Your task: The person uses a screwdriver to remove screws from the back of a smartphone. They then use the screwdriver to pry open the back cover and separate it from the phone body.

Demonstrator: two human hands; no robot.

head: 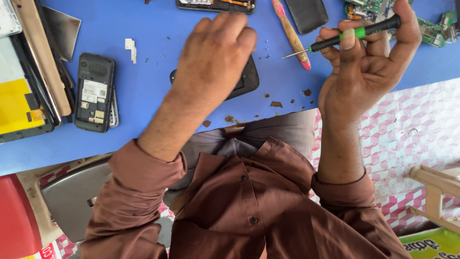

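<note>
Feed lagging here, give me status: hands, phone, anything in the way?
Left hand covers dark phone. Right hand grips green-black screwdriver, raised. Pink tool beside.

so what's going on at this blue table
A person in a brown shirt is working on opened phones at a blue table. The right hand holds a small black and green screwdriver raised off the table. The left hand rests over a dark phone body. Another phone with its back off lies to the left.

Black-green screwdriver (354,33) held level; black phone (247,79) flat on blue table.
</note>
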